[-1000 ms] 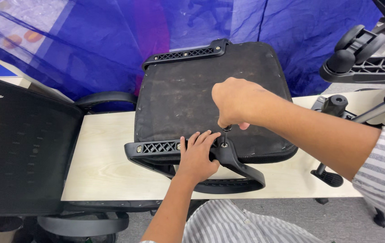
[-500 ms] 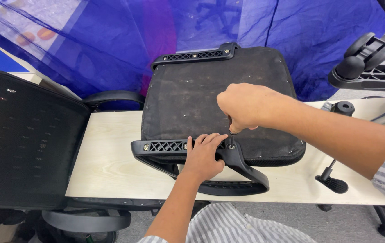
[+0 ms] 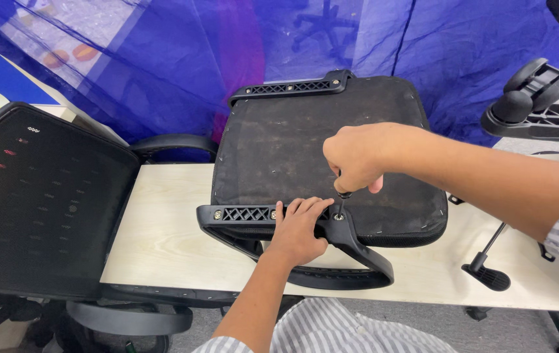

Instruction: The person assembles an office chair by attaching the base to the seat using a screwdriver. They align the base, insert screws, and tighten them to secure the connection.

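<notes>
An upturned office-chair seat pan (image 3: 279, 150), its dusty black underside facing up, lies across the middle of a pale wooden tabletop (image 3: 162, 229), reaching from the far edge almost to the near edge. A black plastic armrest (image 3: 332, 261) sits along the seat's near side, its lattice-patterned mounting bracket (image 3: 243, 214) flat on the seat and its curved arm loop hanging past the table's near edge. The left hand (image 3: 296, 229) lies palm-down on this bracket, fingers spread and pressing on it beside a bolt (image 3: 339, 216) at the bracket's right end. The right hand (image 3: 355, 157) is closed in a fist around the handle of a small driver tool (image 3: 341, 199), whose shaft stands nearly upright with its tip on that bolt; most of the handle is hidden in the fist. A second lattice bracket (image 3: 289, 87) runs along the seat's far side. A black mesh chair backrest (image 3: 37, 202) rests over the table's left end, a chair lever part (image 3: 489, 261) lies near the right end, and a caster wheel base (image 3: 541, 98) shows at the right edge of view, with blue plastic sheeting (image 3: 162, 65) behind.
</notes>
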